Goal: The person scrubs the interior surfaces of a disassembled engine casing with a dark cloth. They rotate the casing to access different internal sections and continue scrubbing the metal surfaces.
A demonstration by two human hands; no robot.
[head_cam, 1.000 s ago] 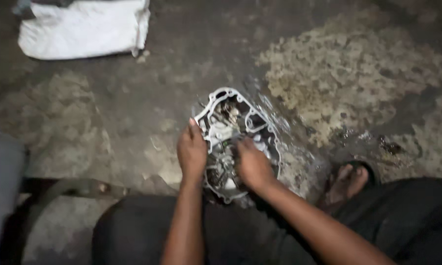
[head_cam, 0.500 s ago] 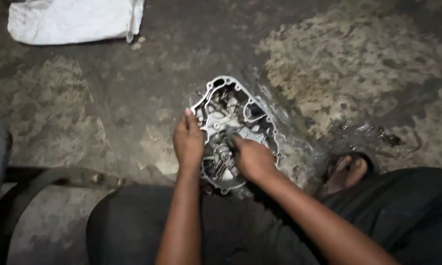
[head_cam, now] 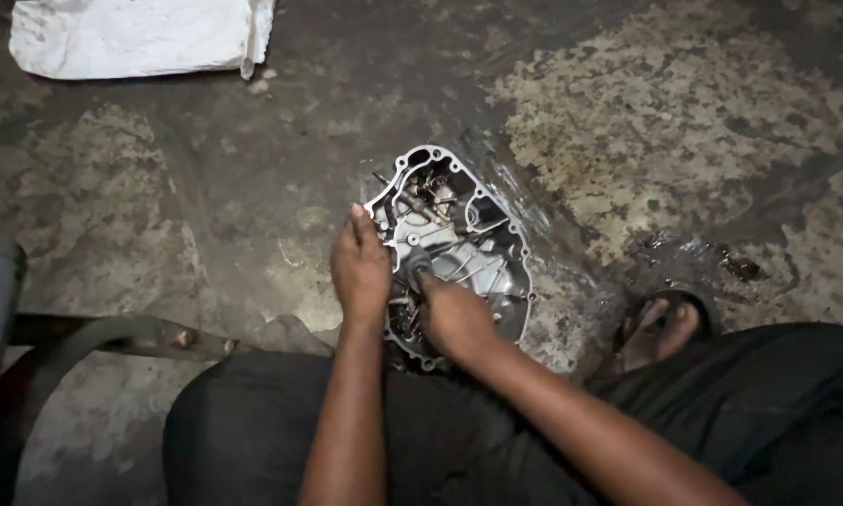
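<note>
A silver engine case cover (head_cam: 468, 239) lies open side up on the stained concrete floor, between my knees. My left hand (head_cam: 359, 267) rests on its left rim, fingers together and pointing away from me. My right hand (head_cam: 451, 314) is closed around a small dark part (head_cam: 416, 264) that stands inside the cover near its middle. What the part is cannot be made out. The near end of the cover is hidden under both hands.
A white cloth or sack (head_cam: 136, 37) lies at the top left. A dark curved metal piece (head_cam: 112, 337) lies on the floor at the left. My foot in a sandal (head_cam: 663, 328) is at the right, beside an oily wet patch (head_cam: 712, 262).
Both hands stay on the cover; the right hand has slid slightly toward its middle. The view has shifted a little, nothing else moved.
</note>
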